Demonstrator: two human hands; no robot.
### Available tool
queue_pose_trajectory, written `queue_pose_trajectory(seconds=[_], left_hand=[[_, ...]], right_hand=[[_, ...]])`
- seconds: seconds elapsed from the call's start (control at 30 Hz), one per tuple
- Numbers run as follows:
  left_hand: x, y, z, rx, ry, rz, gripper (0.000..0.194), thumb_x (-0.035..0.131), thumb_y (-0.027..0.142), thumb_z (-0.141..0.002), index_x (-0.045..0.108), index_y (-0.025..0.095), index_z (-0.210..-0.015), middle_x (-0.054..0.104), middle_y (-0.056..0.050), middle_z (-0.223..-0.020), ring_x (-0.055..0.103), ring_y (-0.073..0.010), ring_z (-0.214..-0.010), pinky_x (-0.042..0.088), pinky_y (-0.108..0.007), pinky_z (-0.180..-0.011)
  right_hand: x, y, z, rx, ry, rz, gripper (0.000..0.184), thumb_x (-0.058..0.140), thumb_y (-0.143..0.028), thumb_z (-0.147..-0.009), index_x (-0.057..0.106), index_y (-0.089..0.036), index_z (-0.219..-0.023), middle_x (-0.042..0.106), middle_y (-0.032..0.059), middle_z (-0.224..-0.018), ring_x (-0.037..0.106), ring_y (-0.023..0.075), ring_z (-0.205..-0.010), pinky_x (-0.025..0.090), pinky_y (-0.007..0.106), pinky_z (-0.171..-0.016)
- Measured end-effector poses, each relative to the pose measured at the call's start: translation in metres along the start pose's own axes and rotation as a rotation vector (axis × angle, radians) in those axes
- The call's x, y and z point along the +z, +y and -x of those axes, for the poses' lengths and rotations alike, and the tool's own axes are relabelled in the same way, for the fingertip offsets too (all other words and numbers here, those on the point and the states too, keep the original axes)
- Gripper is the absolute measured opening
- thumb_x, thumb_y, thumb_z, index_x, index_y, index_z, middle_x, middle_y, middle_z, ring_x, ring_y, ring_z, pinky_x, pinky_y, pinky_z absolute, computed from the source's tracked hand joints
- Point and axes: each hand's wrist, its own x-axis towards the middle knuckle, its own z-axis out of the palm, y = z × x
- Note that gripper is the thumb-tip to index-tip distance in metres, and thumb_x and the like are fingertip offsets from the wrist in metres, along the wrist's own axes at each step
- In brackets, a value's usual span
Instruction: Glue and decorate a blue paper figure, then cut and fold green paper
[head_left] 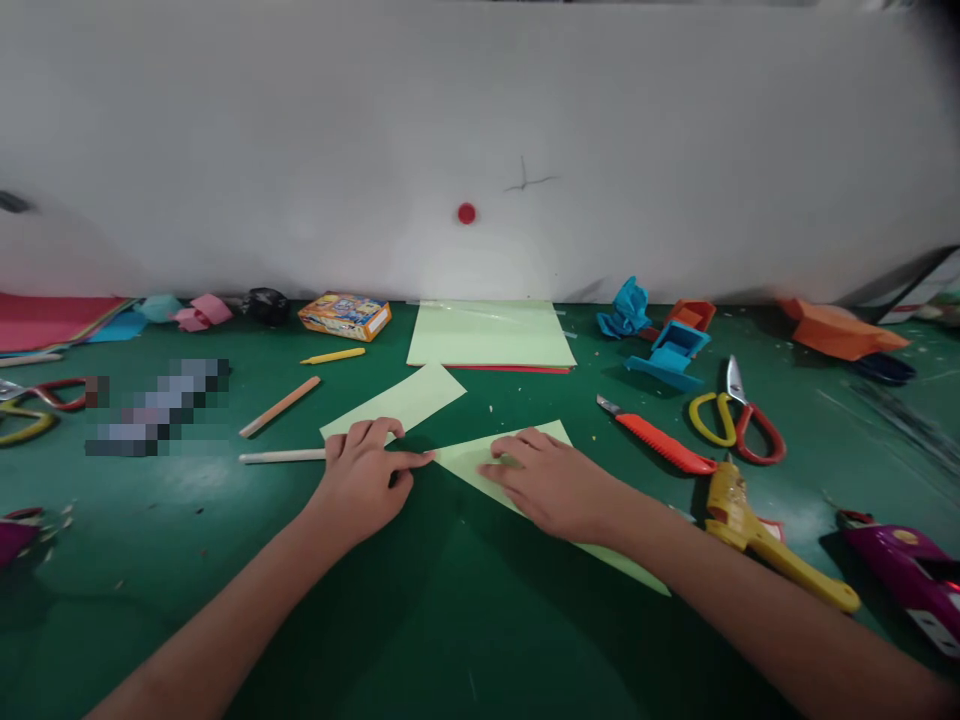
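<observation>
A light green sheet of paper lies folded to a slanted point on the green table. My right hand rests on it, fingers apart and slightly bent, covering its middle. With its index finger stretched out, my left hand touches the paper's left tip. The other fingers of that hand lie on the near edge of a light green paper strip. A pale wooden stick runs up to the left hand, its right end out of sight. Neither hand grips anything.
Right side: an orange utility knife, scissors, a yellow glue gun and a purple tool. Behind are stacked green sheets, a small box and folded blue paper. An orange stick lies left.
</observation>
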Motion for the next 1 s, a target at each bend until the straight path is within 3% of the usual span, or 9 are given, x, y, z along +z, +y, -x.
queue_pose_trajectory(seconds=[0.13, 0.33, 0.53, 1.0], left_hand=[[0.003, 0.0, 0.003, 0.009, 0.01, -0.005, 0.045, 0.051, 0.021, -0.091, 0.076, 0.047, -0.12, 0.059, -0.007, -0.133, 0.048, -0.0335, -0.128, 0.036, -0.049, -0.097], [0.003, 0.001, 0.004, 0.017, 0.002, -0.022, 0.047, 0.052, 0.019, -0.09, 0.075, 0.046, -0.121, 0.059, -0.007, -0.134, 0.048, -0.0334, -0.129, 0.036, -0.05, -0.095], [0.001, 0.002, 0.004, 0.013, 0.006, -0.02, 0.048, 0.052, 0.019, -0.09, 0.075, 0.047, -0.121, 0.061, -0.007, -0.133, 0.049, -0.0335, -0.129, 0.036, -0.052, -0.098], [0.002, 0.001, 0.005, 0.043, 0.026, -0.043, 0.05, 0.051, 0.017, -0.091, 0.074, 0.046, -0.124, 0.063, -0.007, -0.132, 0.049, -0.0337, -0.13, 0.035, -0.051, -0.098]], right_hand=[[0.004, -0.006, -0.027, -0.112, -0.015, 0.041, 0.045, 0.047, -0.032, -0.105, 0.054, -0.02, -0.148, 0.062, 0.0142, -0.125, 0.056, 0.029, -0.104, 0.05, 0.047, -0.093], [0.007, -0.005, -0.042, -0.13, -0.034, 0.063, 0.052, 0.048, -0.036, -0.105, 0.044, -0.023, -0.155, 0.059, 0.0147, -0.124, 0.055, 0.0293, -0.103, 0.048, 0.044, -0.088], [0.008, -0.007, -0.043, -0.129, -0.035, 0.055, 0.057, 0.049, -0.041, -0.104, 0.041, -0.022, -0.157, 0.058, 0.0147, -0.124, 0.053, 0.0301, -0.103, 0.046, 0.045, -0.088], [0.011, -0.011, -0.033, -0.057, 0.005, 0.024, 0.051, 0.047, -0.03, -0.105, 0.044, -0.024, -0.156, 0.057, 0.0142, -0.127, 0.05, 0.0301, -0.106, 0.044, 0.047, -0.094]])
